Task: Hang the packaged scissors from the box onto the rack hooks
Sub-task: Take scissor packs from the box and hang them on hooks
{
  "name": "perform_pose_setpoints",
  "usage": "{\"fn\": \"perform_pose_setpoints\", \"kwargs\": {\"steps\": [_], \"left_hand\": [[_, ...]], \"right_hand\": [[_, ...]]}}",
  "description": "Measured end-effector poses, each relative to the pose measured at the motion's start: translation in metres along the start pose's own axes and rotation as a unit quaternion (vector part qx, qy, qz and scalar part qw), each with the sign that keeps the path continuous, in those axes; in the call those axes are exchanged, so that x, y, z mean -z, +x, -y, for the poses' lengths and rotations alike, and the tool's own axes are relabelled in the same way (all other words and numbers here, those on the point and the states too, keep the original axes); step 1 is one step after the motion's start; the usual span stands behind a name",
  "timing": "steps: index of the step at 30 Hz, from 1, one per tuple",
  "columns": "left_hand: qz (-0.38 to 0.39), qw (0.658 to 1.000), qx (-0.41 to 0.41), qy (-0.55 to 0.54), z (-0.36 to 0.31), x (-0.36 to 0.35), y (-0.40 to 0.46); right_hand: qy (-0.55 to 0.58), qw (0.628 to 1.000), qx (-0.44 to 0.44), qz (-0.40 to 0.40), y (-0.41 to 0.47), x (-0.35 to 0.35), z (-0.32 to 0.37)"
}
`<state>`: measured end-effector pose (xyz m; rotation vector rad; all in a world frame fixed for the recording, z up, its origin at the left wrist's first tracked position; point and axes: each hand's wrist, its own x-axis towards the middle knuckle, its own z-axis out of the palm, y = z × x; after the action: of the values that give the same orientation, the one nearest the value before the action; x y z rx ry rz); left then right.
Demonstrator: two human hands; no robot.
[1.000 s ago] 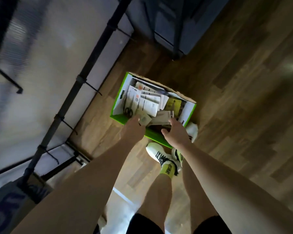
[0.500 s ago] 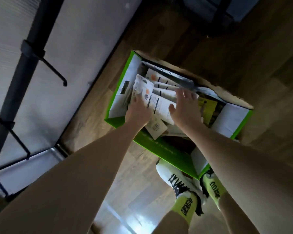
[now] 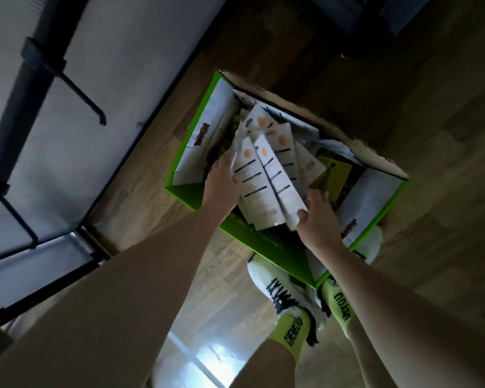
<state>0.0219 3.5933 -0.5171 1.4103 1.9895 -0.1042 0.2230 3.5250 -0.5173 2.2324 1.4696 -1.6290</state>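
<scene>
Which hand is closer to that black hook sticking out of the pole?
The left hand. The hook sticks out up and to its left, with floor in between. The right hand is farther away, on the other side of the packets, inside the green box.

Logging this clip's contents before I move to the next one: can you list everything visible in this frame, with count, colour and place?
Green cardboard box with white inner flaps: one, open, on the floor ahead of the feet.
White card packages with orange dots and black bars: a fanned bundle, exact count unclear, lifted above the box between both hands.
Yellow-green card package: one, lying in the box's right part.
Black metal rack with hooks: one upright, three hooks visible, bare, at the left against a pale panel.
Brown wood-plank floor: beneath everything.
White shoes with lime socks: two, below the box.
Left hand: grips the bundle's left edge.
Right hand: fingers pinch the bundle's lower right corner.
</scene>
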Motion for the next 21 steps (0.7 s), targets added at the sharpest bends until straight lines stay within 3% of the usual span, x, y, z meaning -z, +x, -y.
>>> {"fn": "perform_pose_setpoints", "kwargs": {"steps": [3,8,15,21], "left_hand": [[-0.016,0.998,0.040,-0.052,-0.011,0.019,-0.019],[0.018,0.996,0.063,-0.068,-0.042,0.056,-0.070],[0.003,0.987,0.087,-0.137,-0.109,0.148,-0.170],[0.001,0.986,0.087,-0.145,-0.157,0.254,-0.257]], "right_hand": [[0.054,0.998,-0.042,0.005,-0.040,0.026,0.001],[0.068,0.994,-0.088,-0.013,-0.091,0.077,0.018],[0.051,0.997,-0.054,-0.009,-0.187,0.156,0.085],[0.143,0.988,-0.050,0.019,-0.283,0.231,0.167]]}}
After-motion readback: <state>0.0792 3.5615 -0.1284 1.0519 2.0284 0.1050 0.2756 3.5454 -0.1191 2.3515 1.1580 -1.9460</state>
